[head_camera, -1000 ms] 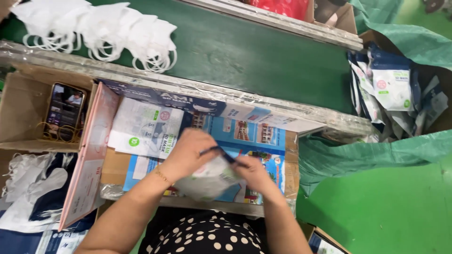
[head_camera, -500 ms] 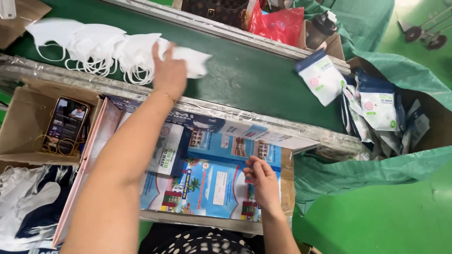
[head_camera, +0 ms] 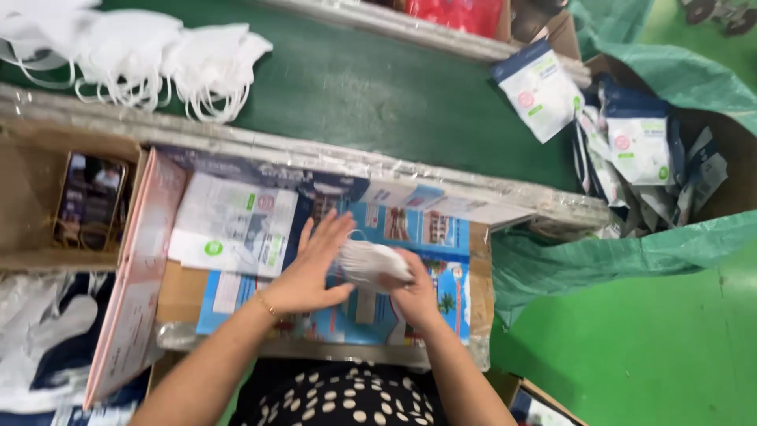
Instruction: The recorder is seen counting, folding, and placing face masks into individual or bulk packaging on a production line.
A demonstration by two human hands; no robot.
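Green belt surface runs across the top of the view behind a metal rail wrapped in clear film, and below the rail sits a work board covered with blue printed sheets. Over that board both hands meet on a folded white mask. The mask lies roughly level, its long axis running left to right across the view, its pleated edges facing up and left; a thin ear loop curls up from its left end. The right hand comes up from below with the wrist bent, fingers closed around the mask's right end, so it holds the mask. The left hand rises at a slant from the lower left, palm turned toward the mask, fingers long and spread, their tips touching or just beside the mask's left edge; a thin bracelet sits at the wrist. Whether this hand grips anything cannot be told; it looks flat and open.

A heap of loose white masks lies on the belt at upper left. A white printed pouch rests on the board near the left hand. Filled pouches pile in a green-lined box at right. A phone lies in a cardboard box at left
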